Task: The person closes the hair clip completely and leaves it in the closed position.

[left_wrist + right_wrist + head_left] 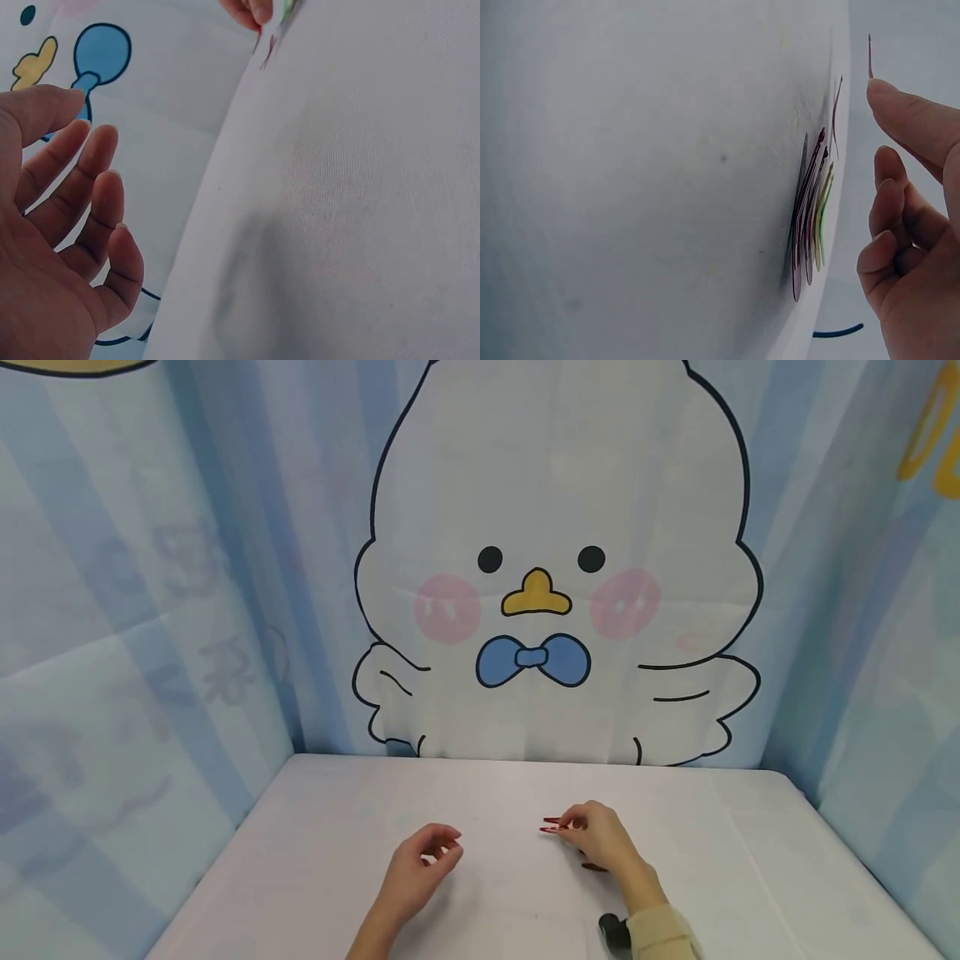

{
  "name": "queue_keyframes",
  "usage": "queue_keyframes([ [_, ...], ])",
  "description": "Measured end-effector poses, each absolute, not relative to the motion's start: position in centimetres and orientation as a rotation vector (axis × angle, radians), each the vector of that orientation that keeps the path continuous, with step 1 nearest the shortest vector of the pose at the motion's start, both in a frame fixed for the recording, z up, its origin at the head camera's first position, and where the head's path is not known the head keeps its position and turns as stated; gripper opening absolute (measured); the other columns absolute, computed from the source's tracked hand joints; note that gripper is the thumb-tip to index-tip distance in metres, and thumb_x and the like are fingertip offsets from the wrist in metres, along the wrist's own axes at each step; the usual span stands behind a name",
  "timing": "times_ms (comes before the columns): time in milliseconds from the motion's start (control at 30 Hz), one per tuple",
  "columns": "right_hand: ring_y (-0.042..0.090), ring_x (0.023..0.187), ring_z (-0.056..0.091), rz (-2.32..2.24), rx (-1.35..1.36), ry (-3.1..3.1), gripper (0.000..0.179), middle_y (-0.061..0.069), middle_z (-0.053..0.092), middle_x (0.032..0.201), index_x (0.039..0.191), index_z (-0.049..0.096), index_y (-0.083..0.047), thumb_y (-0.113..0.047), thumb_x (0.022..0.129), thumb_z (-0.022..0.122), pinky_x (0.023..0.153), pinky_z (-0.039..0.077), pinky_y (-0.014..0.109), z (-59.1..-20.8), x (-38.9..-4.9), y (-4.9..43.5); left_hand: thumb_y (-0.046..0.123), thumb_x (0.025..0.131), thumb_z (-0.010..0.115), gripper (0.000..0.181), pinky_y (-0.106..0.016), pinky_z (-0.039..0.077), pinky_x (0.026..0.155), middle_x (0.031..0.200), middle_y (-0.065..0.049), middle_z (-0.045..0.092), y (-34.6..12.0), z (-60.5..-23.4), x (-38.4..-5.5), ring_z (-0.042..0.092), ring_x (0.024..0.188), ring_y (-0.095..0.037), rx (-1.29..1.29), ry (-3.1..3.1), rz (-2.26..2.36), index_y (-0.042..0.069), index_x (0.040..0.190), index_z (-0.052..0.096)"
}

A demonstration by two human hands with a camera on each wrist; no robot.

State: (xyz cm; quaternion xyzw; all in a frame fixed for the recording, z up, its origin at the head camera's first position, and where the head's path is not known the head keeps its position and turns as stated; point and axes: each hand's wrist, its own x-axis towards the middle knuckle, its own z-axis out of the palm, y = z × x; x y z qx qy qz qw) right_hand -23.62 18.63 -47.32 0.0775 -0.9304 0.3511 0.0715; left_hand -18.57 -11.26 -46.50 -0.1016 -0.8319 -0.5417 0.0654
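My right hand pinches a slim red piece with a pointed tip between thumb and index finger, above the table; its exact kind is unclear. Close by on the table lies another thin red piece. Beside it, in the right wrist view, several slim, glossy dark purple pieces lie together with a green one. From the head view the right hand hides most of them. My left hand hovers over the table to the left, fingers loosely curved, holding nothing.
A white-covered table lies below both hands. Patterned blue cloth stands at the left, back and right, with a cartoon bird printed on the back. Near the right sleeve is a black rounded object, partly hidden.
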Motion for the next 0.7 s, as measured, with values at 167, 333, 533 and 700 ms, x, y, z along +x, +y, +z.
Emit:
queue_keyframes([
  [167, 0.018, 0.074, 0.048, 0.989, 0.225, -2.854, 0.011, 0.0, 0.053, 0.08, 0.083, 0.073, -0.017, -0.009, 0.084, 0.081, 0.067, 0.042, 0.036, -47.7, -24.1, 19.0, 0.012, 0.092, 0.073, 0.016, -0.027, 0.046, 0.07, 0.092, 0.002, 0.065, -12.0, -46.3, -18.4, 0.058, 0.084, -0.018, -0.268, -2.518, -1.626, 0.008, 0.107, 0.069],
  [333, 0.018, 0.074, 0.049, 0.885, 0.212, -2.878, 0.012, -0.001, 0.054, 0.079, 0.083, 0.072, -0.017, -0.012, 0.083, 0.083, 0.068, 0.042, 0.038, -47.7, -24.6, 19.1, 0.013, 0.092, 0.073, 0.015, -0.028, 0.046, 0.07, 0.093, 0.002, 0.065, -12.6, -46.0, -18.3, 0.058, 0.085, -0.018, -0.237, -2.518, -1.598, 0.01, 0.106, 0.069],
  [533, 0.019, 0.072, 0.048, 0.854, 0.2, -2.916, 0.009, 0.0, 0.054, 0.079, 0.088, 0.073, -0.014, -0.013, 0.084, 0.081, 0.065, 0.041, 0.036, -47.3, -24.4, 19.4, 0.014, 0.092, 0.073, 0.016, -0.028, 0.046, 0.07, 0.093, 0.003, 0.065, -13.3, -46.0, -18.2, 0.058, 0.085, -0.017, -0.207, -2.52, -1.553, 0.01, 0.107, 0.069],
  [700, 0.019, 0.075, 0.051, 0.869, 0.196, -2.919, 0.011, 0.001, 0.057, 0.084, 0.099, 0.075, -0.012, -0.018, 0.089, 0.077, 0.065, 0.043, 0.036, -46.4, -23.6, 19.7, 0.013, 0.093, 0.073, 0.018, -0.031, 0.046, 0.072, 0.095, 0.004, 0.066, -13.7, -45.8, -17.9, 0.058, 0.087, -0.016, -0.184, -2.551, -1.496, 0.009, 0.11, 0.068],
])
